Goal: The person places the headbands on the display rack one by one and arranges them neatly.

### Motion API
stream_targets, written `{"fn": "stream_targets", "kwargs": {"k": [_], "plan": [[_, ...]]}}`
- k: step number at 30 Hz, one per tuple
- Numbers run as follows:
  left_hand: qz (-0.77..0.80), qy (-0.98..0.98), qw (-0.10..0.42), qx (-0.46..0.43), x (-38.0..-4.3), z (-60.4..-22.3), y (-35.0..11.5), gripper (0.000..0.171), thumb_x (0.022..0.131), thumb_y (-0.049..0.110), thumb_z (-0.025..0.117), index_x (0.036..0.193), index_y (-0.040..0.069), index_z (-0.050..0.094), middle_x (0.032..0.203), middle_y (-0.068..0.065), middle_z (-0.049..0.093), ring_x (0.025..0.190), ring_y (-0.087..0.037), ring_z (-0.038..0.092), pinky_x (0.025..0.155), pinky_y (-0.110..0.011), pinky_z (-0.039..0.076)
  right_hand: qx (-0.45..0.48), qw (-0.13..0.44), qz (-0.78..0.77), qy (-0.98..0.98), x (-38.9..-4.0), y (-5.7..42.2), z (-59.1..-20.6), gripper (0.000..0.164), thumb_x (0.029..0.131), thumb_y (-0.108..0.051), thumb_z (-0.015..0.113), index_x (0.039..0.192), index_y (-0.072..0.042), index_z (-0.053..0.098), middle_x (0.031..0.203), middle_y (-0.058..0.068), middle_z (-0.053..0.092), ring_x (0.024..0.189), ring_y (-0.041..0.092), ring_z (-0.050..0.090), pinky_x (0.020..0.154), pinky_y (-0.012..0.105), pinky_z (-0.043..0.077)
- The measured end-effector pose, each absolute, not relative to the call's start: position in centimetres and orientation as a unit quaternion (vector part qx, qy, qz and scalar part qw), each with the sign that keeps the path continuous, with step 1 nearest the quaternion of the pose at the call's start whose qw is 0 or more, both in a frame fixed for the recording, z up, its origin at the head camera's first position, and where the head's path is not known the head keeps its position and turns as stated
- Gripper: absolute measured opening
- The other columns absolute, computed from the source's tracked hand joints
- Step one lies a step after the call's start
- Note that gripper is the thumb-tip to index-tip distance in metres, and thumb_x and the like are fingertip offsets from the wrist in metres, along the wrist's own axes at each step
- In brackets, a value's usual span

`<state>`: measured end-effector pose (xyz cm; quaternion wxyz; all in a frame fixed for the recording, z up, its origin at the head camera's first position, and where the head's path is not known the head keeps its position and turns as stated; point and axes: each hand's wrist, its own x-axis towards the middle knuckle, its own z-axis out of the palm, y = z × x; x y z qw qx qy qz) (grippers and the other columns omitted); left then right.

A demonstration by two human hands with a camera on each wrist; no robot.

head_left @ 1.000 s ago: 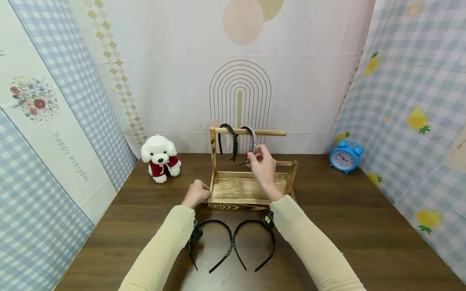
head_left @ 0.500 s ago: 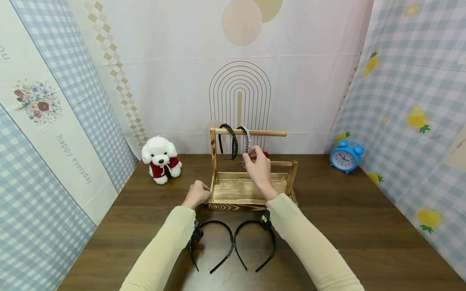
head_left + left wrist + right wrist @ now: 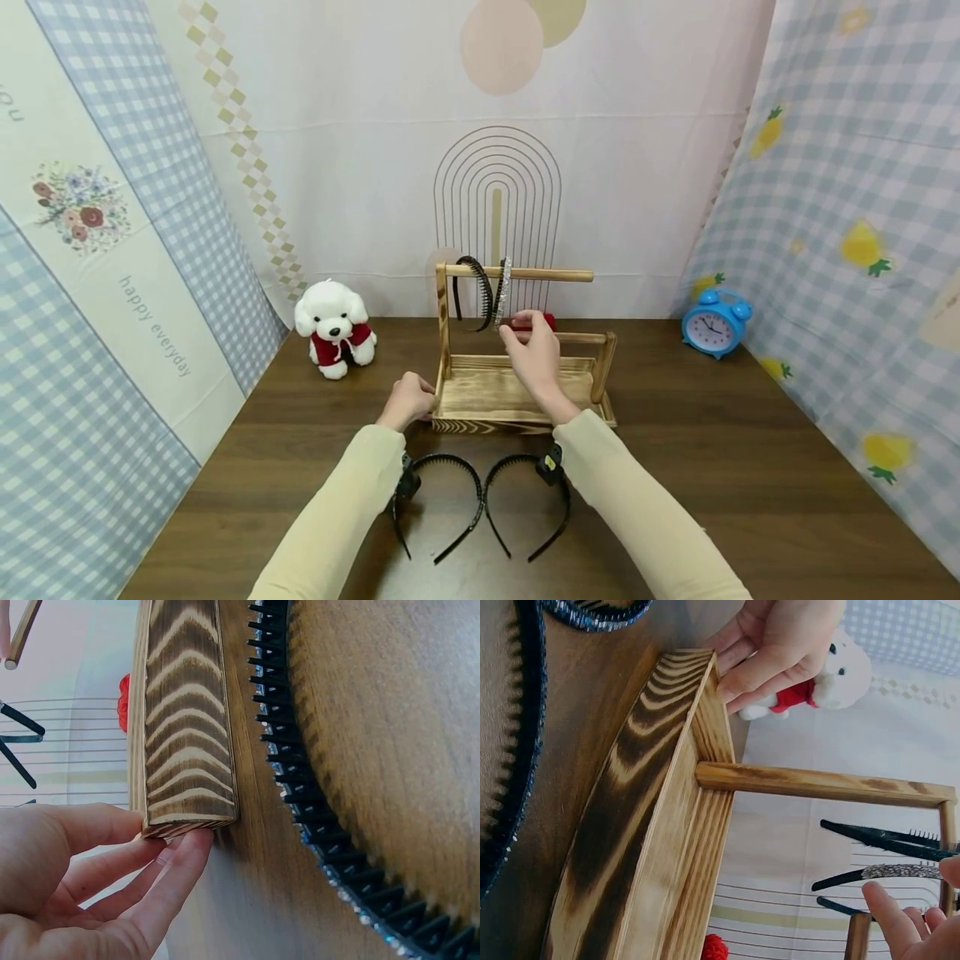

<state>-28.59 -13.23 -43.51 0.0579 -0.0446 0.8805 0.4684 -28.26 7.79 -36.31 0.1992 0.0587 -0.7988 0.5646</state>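
My left hand [image 3: 408, 398] grips the left front corner of a wooden stand [image 3: 187, 735], fingertips at its edge and end. The stand is a shallow tray with a raised bar [image 3: 555, 274]. Two headbands hang on that bar: a black toothed headband [image 3: 483, 292] nearer the post and a silver glittery headband [image 3: 505, 287] beside it. My right hand [image 3: 535, 354] is at the lower end of the silver headband. One fingertip [image 3: 877, 894] touches its side in the right wrist view, and thumb and index finger stand apart. The other fingers are partly out of that view.
Two more dark toothed headbands, a left one [image 3: 474, 483] and a right one [image 3: 561, 508], lie on the table in front of the stand. A white plush dog [image 3: 333, 325] sits left, a blue alarm clock [image 3: 716, 323] right. Something red [image 3: 550, 321] shows behind the stand.
The silver headband has shifted left along the bar and turned, its glittery face now showing. My right hand has moved slightly left and down. My left hand has stayed at the tray corner.
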Motion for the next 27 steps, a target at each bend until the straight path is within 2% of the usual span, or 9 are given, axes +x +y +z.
{"fn": "stream_targets", "kwargs": {"k": [6, 12, 19, 27], "plan": [[0.460, 0.884, 0.059, -0.050, -28.6, -43.4, -13.2, 0.024, 0.084, -0.002, 0.063, 0.106, -0.011, 0.070, 0.104, -0.029, 0.068, 0.062, -0.020, 0.068, 0.059, -0.030, 0.061, 0.072, 0.173, 0.617, -0.764, -27.0, 8.8, -36.4, 0.025, 0.093, -0.012, 0.066, 0.112, 0.003, 0.058, 0.104, 0.016, 0.062, 0.090, 0.025, 0.068, 0.069, 0.026, 0.061], [0.452, 0.889, 0.056, -0.043, -28.6, -43.3, -13.2, 0.025, 0.082, -0.003, 0.062, 0.104, -0.012, 0.070, 0.101, -0.029, 0.068, 0.058, -0.018, 0.067, 0.058, -0.030, 0.061, 0.060, 0.159, 0.590, -0.790, -25.5, 10.5, -36.7, 0.023, 0.093, -0.013, 0.066, 0.110, 0.001, 0.062, 0.102, 0.015, 0.067, 0.087, 0.022, 0.068, 0.071, 0.022, 0.058], [0.442, 0.894, 0.054, -0.046, -28.9, -43.3, -13.2, 0.022, 0.083, -0.003, 0.061, 0.101, -0.010, 0.071, 0.095, -0.025, 0.069, 0.056, -0.015, 0.065, 0.058, -0.029, 0.060, 0.057, 0.130, 0.545, -0.826, -24.0, 12.1, -37.1, 0.025, 0.090, -0.017, 0.069, 0.110, -0.003, 0.063, 0.103, 0.014, 0.068, 0.099, 0.027, 0.066, 0.089, 0.037, 0.056], [0.444, 0.892, 0.060, -0.051, -28.8, -43.1, -13.2, 0.025, 0.085, -0.002, 0.060, 0.106, -0.010, 0.070, 0.101, -0.027, 0.068, 0.056, -0.016, 0.064, 0.059, -0.030, 0.061, 0.083, 0.096, 0.530, -0.839, -22.0, 13.2, -38.6, 0.027, 0.088, -0.012, 0.072, 0.111, -0.001, 0.064, 0.104, 0.016, 0.069, 0.102, 0.028, 0.066, 0.092, 0.039, 0.057]]}}
